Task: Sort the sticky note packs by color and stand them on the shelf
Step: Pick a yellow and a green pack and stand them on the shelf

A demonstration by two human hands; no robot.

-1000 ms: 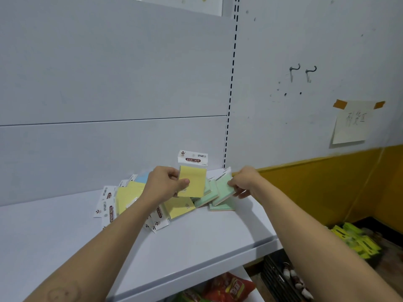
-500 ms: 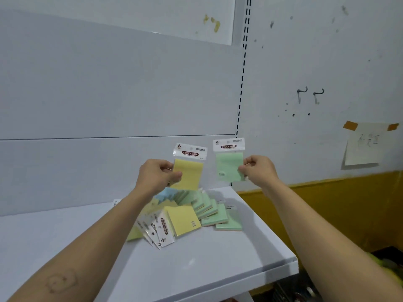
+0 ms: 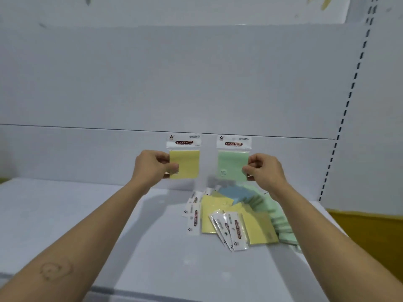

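Note:
My left hand (image 3: pixel 152 166) pinches the left edge of a yellow sticky note pack (image 3: pixel 187 163) and holds it upright in the air. My right hand (image 3: pixel 265 170) pinches the right edge of a green sticky note pack (image 3: pixel 231 164), also upright, beside the yellow one. Both packs hang above the white shelf (image 3: pixel 87 225), in front of its back panel. Below them a loose pile of packs (image 3: pixel 237 216) lies flat on the shelf: yellow ones in front, a blue one behind, green ones to the right.
The shelf's back panel (image 3: pixel 174 83) rises right behind the held packs. A slotted upright (image 3: pixel 346 105) runs down at the right. Past the shelf's right end a yellow wall section (image 3: pixel 375 236) shows.
My right hand has lifted a green pack out of the pile. Both hands have risen and now hold their packs side by side, upright. The view has shifted left and closer to the shelf.

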